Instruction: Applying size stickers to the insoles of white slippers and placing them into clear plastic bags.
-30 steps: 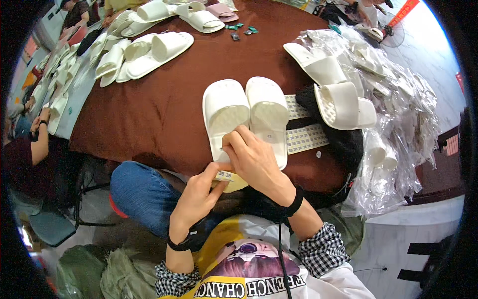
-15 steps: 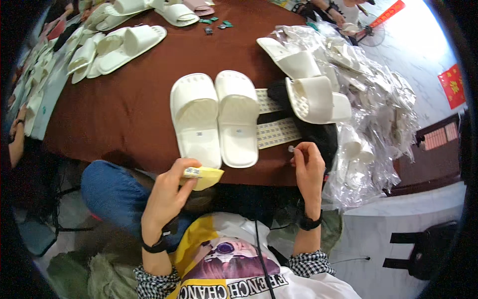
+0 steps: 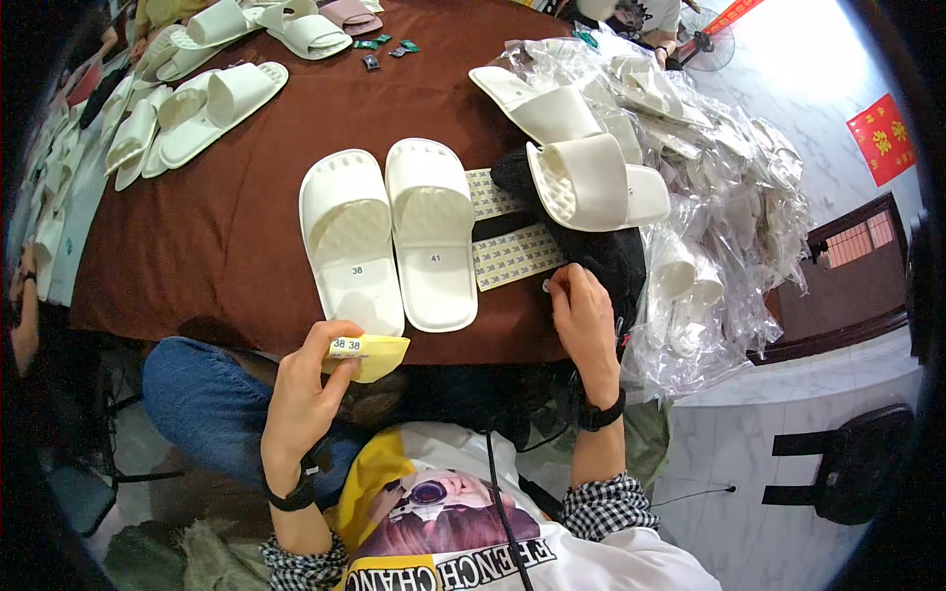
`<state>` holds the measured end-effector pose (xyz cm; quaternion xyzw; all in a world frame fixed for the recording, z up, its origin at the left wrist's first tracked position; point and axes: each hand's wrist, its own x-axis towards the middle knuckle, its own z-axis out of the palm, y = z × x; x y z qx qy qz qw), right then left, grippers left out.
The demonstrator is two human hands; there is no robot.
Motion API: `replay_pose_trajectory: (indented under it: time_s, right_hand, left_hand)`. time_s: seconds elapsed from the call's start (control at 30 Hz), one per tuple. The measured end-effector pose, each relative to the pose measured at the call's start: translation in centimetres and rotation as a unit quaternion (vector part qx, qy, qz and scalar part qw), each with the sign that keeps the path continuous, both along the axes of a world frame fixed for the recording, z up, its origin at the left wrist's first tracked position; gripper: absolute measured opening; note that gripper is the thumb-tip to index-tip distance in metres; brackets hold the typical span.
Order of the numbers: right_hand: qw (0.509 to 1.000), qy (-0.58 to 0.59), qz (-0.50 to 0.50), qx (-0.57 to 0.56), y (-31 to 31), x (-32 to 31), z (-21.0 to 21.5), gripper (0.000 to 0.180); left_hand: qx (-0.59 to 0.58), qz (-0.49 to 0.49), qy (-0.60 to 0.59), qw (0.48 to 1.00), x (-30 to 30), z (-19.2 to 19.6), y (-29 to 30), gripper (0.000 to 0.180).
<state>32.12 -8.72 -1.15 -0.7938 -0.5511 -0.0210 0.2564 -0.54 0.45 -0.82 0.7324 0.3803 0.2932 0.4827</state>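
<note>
A pair of white slippers lies side by side in front of me: a left slipper (image 3: 347, 236) and a right slipper (image 3: 434, 231). Each carries a small printed size sticker on its insole. My left hand (image 3: 307, 389) pinches a folded yellow sticker sheet (image 3: 379, 360) just below the left slipper's heel. To the right, my right hand (image 3: 583, 320) has thumb and forefinger together on a small round white sticker (image 3: 546, 286). That hand is beside the lower of two pale yellow sticker sheets (image 3: 517, 256) lying on the table.
Brown cloth covers the table (image 3: 227, 227). A loose white slipper (image 3: 581, 182) rests on black fabric (image 3: 616, 261) at the right, near a heap of slippers in clear plastic (image 3: 690, 256). More white slippers (image 3: 212, 108) and small green packets (image 3: 372, 43) are farther off. Other people work around the table.
The view has shifted slightly, so the slippers and table appear farther left. Both hands keep their grips. My right hand sits a little higher, closer to the lower sticker sheet.
</note>
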Motion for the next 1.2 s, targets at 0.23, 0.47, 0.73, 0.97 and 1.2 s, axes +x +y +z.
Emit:
replay_pose_trajectory:
  time_s: [0.23, 0.47, 0.73, 0.97, 1.2]
  right_hand:
    - [0.999, -0.004, -0.041, -0.036, 0.8, -0.5, -0.1, 0.01]
    - [0.999, -0.013, -0.05, -0.006, 0.6, -0.4, -0.9, 0.011]
    - [0.994, -0.063, -0.085, 0.021, 1.1, -0.8, -1.8, 0.01]
    - [0.995, -0.079, -0.06, -0.014, -0.2, -2.3, -0.4, 0.018]
    - [0.998, -0.041, 0.056, 0.01, 2.4, -5.2, 4.2, 0.018]
  left_hand:
    - [-0.007, 0.002, 0.005, 1.0, -0.3, -0.1, 0.0, 0.033]
    - [-0.004, -0.008, 0.005, 1.0, -0.1, -0.3, 0.2, 0.032]
    - [0.006, -0.02, -0.01, 1.0, -0.3, -0.1, 0.0, 0.03]
    - [-0.003, -0.023, -0.009, 1.0, -0.4, -0.3, -0.1, 0.033]
    - [-0.02, -0.034, -0.013, 0.999, -0.2, -0.7, 0.3, 0.033]
